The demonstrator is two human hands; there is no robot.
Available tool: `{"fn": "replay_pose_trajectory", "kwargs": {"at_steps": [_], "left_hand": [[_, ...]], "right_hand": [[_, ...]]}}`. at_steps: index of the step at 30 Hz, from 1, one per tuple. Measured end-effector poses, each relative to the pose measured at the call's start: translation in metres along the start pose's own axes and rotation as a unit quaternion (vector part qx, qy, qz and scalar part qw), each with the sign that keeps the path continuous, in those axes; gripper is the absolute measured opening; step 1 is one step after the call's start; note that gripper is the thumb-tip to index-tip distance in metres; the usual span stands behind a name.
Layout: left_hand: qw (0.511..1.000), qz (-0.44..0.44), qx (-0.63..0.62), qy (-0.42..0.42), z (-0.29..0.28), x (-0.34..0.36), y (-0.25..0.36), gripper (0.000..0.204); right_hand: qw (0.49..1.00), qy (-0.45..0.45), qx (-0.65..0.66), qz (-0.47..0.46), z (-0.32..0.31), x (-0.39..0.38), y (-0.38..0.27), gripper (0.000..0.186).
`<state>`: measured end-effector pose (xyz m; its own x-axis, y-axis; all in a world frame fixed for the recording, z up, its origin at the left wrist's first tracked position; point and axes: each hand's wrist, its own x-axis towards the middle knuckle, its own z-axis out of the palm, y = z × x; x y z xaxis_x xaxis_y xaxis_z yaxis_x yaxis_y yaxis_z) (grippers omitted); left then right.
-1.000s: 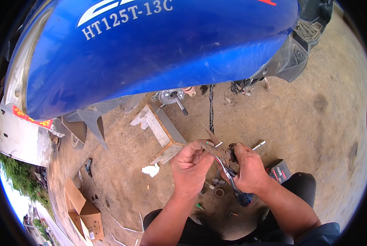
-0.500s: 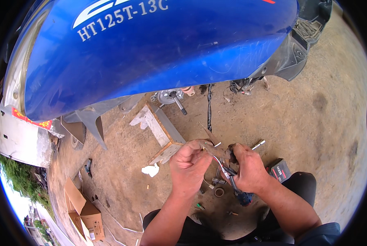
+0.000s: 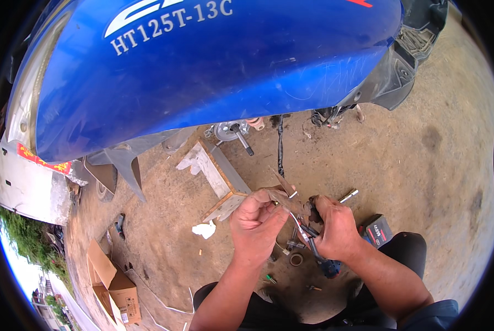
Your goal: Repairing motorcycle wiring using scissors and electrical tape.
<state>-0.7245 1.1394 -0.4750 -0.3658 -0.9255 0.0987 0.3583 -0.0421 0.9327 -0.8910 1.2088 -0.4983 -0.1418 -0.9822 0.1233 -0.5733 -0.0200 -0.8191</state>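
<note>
Before the blue panel [image 3: 219, 88], the left hand [image 3: 256, 225] and right hand [image 3: 337, 229] sit close, the right closed round scissors [image 3: 295, 206] slanting up-left, blades parted, the left pinching a wire [image 3: 294, 218] between both hands.

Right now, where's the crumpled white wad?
The wad is on the ground in the head view, left of the left hand, just below the wood-edged stand in frame.
</note>
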Motion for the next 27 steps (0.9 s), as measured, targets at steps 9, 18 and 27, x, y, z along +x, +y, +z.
{"fn": "replay_pose_trajectory", "kwargs": {"at_steps": [9, 18, 27], "left_hand": [[0.992, 0.042, 0.115, -0.016, 0.001, 0.000, 0.005, 0.017], [0.990, 0.036, 0.135, -0.007, 0.004, -0.001, 0.007, 0.013], [0.988, 0.028, 0.151, -0.012, 0.003, 0.001, 0.015, 0.016]], "right_hand": [[0.999, 0.012, -0.045, -0.024, -0.005, 0.004, 0.001, 0.042], [0.998, 0.017, -0.055, -0.029, -0.005, 0.002, 0.003, 0.042], [0.999, 0.003, -0.033, -0.009, -0.009, 0.003, -0.001, 0.042]]}}
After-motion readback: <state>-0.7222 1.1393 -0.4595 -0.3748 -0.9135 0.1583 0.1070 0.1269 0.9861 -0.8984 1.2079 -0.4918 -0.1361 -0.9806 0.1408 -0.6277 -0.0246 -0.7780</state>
